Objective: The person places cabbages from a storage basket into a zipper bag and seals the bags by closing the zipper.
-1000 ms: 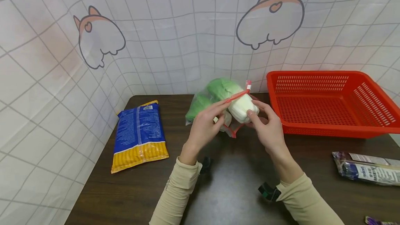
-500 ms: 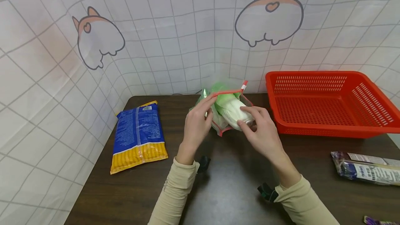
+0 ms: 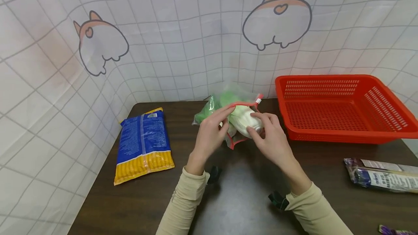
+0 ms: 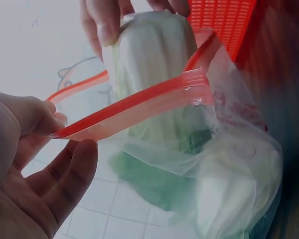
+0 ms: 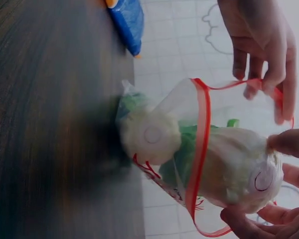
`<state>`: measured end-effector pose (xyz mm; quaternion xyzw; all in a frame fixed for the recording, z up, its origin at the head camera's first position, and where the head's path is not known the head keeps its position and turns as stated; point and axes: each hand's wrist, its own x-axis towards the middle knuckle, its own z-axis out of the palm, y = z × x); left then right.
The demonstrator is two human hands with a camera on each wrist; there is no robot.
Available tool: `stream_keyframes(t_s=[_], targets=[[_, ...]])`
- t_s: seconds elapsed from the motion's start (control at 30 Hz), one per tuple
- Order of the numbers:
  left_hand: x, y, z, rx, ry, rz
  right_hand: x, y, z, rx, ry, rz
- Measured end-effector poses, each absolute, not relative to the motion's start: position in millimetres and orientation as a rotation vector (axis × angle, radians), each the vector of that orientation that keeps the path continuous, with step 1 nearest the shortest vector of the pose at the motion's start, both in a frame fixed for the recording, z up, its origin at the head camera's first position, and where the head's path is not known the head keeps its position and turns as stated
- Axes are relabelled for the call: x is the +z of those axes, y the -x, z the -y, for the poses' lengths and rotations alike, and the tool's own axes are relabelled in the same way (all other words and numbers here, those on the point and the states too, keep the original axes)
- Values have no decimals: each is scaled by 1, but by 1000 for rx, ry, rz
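My left hand pinches the red zip edge of a clear zip bag between thumb and fingers, and the bag's mouth gapes. My right hand grips a napa cabbage by its pale base, which sticks out of that mouth. Its green leaves lie inside, hazy behind the plastic. Lower in the bag, a second cabbage shows through, its round cut base facing the right wrist camera. Part of the bag is hidden behind my left hand in the head view.
A red plastic basket stands to the right of the bag. On the left lies a blue and yellow packet. A purple and clear packet lies at the right, with a small purple wrapper near the front corner. Patterned cloth hangs behind.
My right hand and the cabbage have moved slightly left and towards me. The cabbage's leaf end has tipped, and its leaves look hazier behind the plastic. My left hand stays at the bag's edge.
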<state>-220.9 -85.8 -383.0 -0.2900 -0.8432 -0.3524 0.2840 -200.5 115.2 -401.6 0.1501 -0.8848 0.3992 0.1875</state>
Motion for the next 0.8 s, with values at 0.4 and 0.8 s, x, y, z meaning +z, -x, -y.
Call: stream_keyframes(t_s=[0.4,0.8], targets=[[-383,219,87,-991,794,2248,-411,207,-106,1107,-292,2317],[-384,220,88,-1014,802,2258,-416,208,-106,968,-365,2339]])
